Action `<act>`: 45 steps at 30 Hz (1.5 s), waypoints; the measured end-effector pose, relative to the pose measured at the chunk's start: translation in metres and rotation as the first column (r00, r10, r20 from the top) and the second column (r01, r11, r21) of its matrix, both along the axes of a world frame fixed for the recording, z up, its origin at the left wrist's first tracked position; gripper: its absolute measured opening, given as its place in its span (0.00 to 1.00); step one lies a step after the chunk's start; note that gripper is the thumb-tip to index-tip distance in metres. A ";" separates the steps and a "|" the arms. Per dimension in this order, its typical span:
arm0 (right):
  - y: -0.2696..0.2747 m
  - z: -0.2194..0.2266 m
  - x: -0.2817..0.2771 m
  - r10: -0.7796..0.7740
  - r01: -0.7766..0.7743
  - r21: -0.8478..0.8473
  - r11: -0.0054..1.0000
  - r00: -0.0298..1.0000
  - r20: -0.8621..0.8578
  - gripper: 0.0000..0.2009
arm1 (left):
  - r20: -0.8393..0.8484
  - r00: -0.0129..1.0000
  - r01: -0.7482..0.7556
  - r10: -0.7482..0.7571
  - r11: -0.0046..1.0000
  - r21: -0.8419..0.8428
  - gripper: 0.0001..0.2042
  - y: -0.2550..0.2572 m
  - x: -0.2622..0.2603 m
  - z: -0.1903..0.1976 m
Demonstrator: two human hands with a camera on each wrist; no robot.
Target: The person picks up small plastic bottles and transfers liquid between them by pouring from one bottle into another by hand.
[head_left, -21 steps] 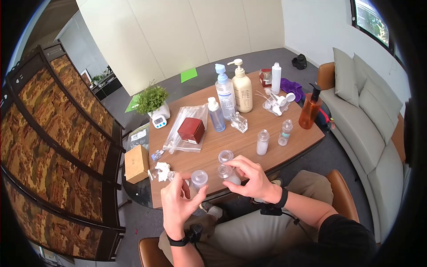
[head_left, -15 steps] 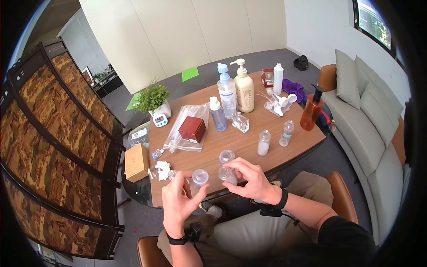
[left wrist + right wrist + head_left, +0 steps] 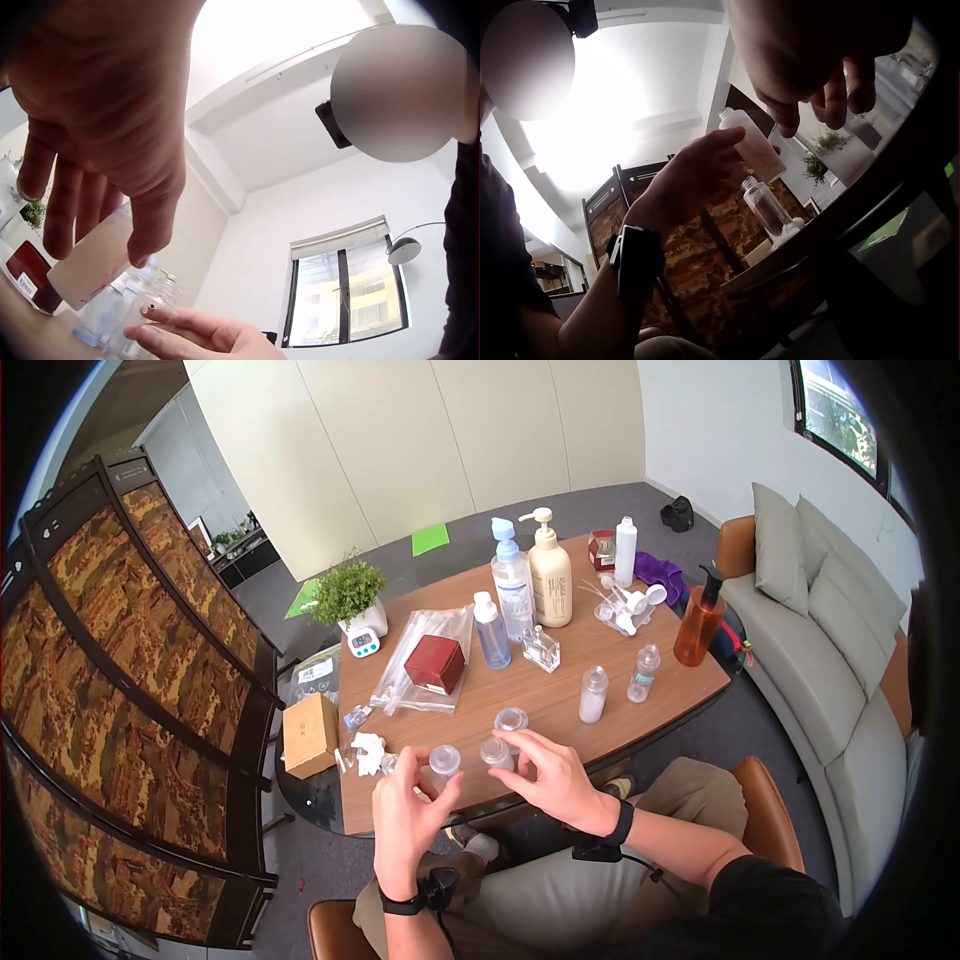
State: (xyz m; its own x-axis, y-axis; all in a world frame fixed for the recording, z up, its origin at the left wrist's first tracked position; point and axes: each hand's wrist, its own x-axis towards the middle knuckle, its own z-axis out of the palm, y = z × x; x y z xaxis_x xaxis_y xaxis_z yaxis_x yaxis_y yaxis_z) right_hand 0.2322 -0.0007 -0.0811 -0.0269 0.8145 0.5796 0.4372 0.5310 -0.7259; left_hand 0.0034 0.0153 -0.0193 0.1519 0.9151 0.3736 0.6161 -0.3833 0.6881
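My left hand [image 3: 408, 820] grips a whitish translucent bottle [image 3: 445, 762] near the table's front edge; the left wrist view shows that bottle [image 3: 91, 259] tilted, with reddish marks low on its side. Beside it, my right hand [image 3: 560, 785] holds a clear open-necked bottle [image 3: 497, 753] between thumb and fingers. The two held bottles are apart. Just behind the right one stands another clear bottle [image 3: 511, 721]. A small clear bottle [image 3: 388, 764] is partly hidden behind my left fingers. In the right wrist view, a clear bottle [image 3: 765, 208] stands below my left hand [image 3: 686, 180].
Two small bottles, one whitish [image 3: 593, 696] and one clear [image 3: 643, 675], stand right of centre. Farther back are pump bottles [image 3: 550, 580], a red box [image 3: 435, 663] on plastic bags, and an amber bottle [image 3: 698, 622]. White crumpled pieces [image 3: 368, 752] lie at left.
My right hand and its bottle have shifted slightly left, toward the bottle in my left hand. My left hand has moved a little right. The head view has tilted slightly.
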 end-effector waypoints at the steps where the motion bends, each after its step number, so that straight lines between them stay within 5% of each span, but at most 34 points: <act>1: -0.002 0.002 0.000 0.001 -0.001 -0.005 1.000 1.000 -0.002 0.29 | -0.002 1.000 -0.001 0.001 1.000 -0.005 0.18 -0.001 0.000 0.000; 9: -0.002 0.003 0.001 0.010 -0.007 -0.096 0.995 0.999 0.035 0.26 | 0.088 0.994 -0.051 0.066 0.986 -0.158 0.19 0.003 0.007 -0.003; 16: 0.000 0.002 -0.004 0.020 -0.018 -0.112 0.994 1.000 0.022 0.25 | 0.045 0.999 0.000 0.003 0.998 -0.069 0.19 0.011 0.004 -0.025; 18: 0.000 0.001 -0.005 0.030 -0.031 -0.128 0.991 1.000 -0.007 0.26 | 0.059 0.998 -0.013 0.027 0.974 -0.225 0.17 0.009 0.006 -0.022; 31: 0.001 -0.006 -0.007 0.029 -0.031 -0.079 0.996 0.999 -0.026 0.28 | 0.040 0.997 -0.062 0.073 0.976 -0.210 0.20 -0.005 0.011 -0.014; 34: 0.000 -0.008 -0.006 0.036 -0.037 -0.089 0.995 0.999 -0.011 0.30 | -0.084 0.987 -0.147 0.135 0.979 -0.144 0.22 -0.013 0.006 -0.013; 39: 0.001 -0.010 -0.008 0.032 -0.035 -0.062 0.997 0.998 -0.051 0.33 | -0.159 0.974 -0.205 0.161 0.925 -0.320 0.17 -0.023 0.003 0.006; 43: 0.000 0.004 -0.006 0.021 -0.019 0.033 0.999 0.998 -0.067 0.34 | -0.228 0.967 -0.162 0.117 0.968 -0.193 0.17 -0.029 -0.001 0.004; 45: -0.001 0.009 -0.002 -0.001 0.003 0.046 0.999 0.999 -0.040 0.34 | -0.128 0.982 -0.150 0.136 0.983 -0.103 0.18 -0.029 0.001 0.003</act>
